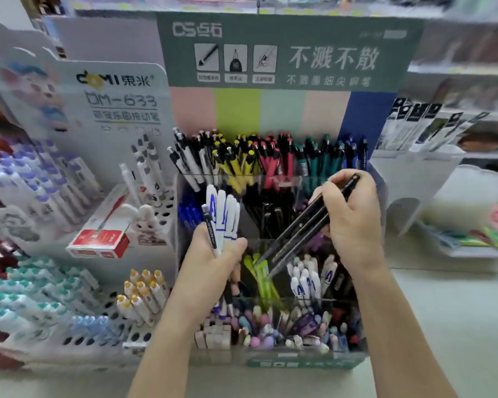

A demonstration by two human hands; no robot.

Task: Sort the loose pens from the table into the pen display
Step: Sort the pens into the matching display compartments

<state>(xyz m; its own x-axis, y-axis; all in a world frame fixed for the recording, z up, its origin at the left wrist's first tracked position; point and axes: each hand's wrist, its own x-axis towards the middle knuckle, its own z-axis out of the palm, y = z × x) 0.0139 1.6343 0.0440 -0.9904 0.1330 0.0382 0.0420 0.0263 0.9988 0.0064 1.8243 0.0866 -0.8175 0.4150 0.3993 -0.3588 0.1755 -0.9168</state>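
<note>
A tiered clear pen display (305,361) is set on the table (443,326) and is split into compartments. Its back row (270,156) is filled with upright pens grouped by colour, from white and yellow through red and green to blue. One tier down, blue pens (189,211) are kept at the left and dark pens (268,214) in the middle. Lower still, lime pens (260,275) and white-capped pens (304,280) are stood in neighbouring compartments, and the front row is packed with pastel pens (270,326). To the left, a perforated rack (121,334) is stocked with yellow-capped pens (143,291), with a red box (101,239) behind it.

A bundle of white pens (223,214) is gripped upright in the left hand (213,259) over the display's left side, with the fingers curled round it. Several black pens (302,234) are held at a slant in the right hand (354,222), fingers closed round their upper ends. Their tips are pointed down-left at the lime pens; whether they touch cannot be told.
</note>
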